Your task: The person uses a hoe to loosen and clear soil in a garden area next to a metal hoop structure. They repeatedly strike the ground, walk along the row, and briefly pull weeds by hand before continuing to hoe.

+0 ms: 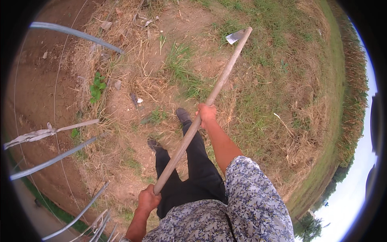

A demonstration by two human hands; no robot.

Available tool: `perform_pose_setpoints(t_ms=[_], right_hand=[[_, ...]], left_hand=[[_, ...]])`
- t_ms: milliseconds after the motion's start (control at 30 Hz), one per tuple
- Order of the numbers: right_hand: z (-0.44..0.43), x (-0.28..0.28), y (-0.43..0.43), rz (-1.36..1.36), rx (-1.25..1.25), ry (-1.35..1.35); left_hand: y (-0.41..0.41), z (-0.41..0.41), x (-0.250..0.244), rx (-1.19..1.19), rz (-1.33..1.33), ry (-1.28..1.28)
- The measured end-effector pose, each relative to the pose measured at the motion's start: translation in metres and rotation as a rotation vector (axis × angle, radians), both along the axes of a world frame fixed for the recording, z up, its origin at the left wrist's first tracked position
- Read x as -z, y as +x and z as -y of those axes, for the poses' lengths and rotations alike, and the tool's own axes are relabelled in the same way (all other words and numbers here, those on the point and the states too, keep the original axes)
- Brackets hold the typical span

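Observation:
Both my hands grip the long wooden handle of a hoe [222, 79], which runs diagonally up and to the right across the view. My left hand [149, 198] is closed around the handle's butt end, close to my left hip. Farther up the shaft, about midway, my right hand [206, 115] holds it, with that arm stretched forward. The metal hoe blade [234, 37] is at the far end, pointing left over patchy grass; whether it touches the ground I cannot tell. Green grass tufts [180, 59] grow left of the handle, beyond my shoes [183, 116].
Metal poles [75, 34] and thin wires stand along the left, beside bare brown soil [36, 87]. A knotted fabric strap [52, 130] stretches there too. A leafy green plant [97, 87] grows near the wires. Dry straw, stones [118, 84] and a pale stick [281, 120] lie about.

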State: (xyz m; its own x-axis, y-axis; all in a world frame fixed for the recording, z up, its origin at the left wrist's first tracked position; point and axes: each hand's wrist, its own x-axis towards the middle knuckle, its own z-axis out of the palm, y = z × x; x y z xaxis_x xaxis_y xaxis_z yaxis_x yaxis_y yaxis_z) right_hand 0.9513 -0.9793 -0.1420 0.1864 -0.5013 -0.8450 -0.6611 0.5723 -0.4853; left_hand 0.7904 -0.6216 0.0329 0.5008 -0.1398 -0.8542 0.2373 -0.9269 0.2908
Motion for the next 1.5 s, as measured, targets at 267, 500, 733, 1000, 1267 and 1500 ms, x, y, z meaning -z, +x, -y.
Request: perform_pose_setpoints(t_ms=[267,500,733,1000,1267,1500], right_hand=[[-0.186,-0.027,-0.122,-0.162,-0.007,0.355],[-0.141,-0.011,-0.07,-0.014,0.031,0.335],[-0.148,0.014,-0.024,-0.033,-0.135,0.304],[-0.33,-0.034,-0.142,-0.208,-0.274,0.441],[-0.304,-0.008,-0.107,-0.101,-0.021,0.592],[-0.194,0.01,-0.044,-0.22,-0.086,0.34]], left_hand=[[-0.143,-0.17,-0.088,-0.032,-0.074,0.249],[-0.114,-0.119,-0.048,0.032,0.13,0.284],[-0.066,-0.099,-0.08,0.106,0.365,0.365],[-0.162,-0.264,-0.177,0.06,0.11,0.602],[-0.115,-0.258,-0.219,0.17,0.183,0.65],[-0.084,-0.182,-0.13,0.15,0.059,0.665]])
